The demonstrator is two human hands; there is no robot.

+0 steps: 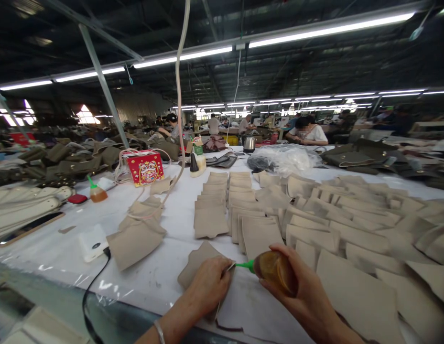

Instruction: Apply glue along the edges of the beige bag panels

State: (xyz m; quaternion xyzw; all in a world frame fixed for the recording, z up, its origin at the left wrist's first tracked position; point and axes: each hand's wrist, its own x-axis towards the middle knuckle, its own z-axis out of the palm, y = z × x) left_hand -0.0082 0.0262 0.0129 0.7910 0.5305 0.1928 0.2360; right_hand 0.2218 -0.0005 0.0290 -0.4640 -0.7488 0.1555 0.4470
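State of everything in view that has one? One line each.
Left hand: closed on tan piece
Right hand: wrapped round bottle
Tan piece: partly covered by left hand
Bottle: tipped sideways, nozzle toward left hand
Other bottle: standing, nozzle up
Tan stacks: overlapping in rows
Plastic: crumpled
White device: cable attached
Ceiling lights: lit

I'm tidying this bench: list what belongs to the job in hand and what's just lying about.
Apparently in use:
amber bottle in right hand
beige piece under left hand
stacked beige pieces

Seemingly lying about:
white device
silver kettle
clear plastic
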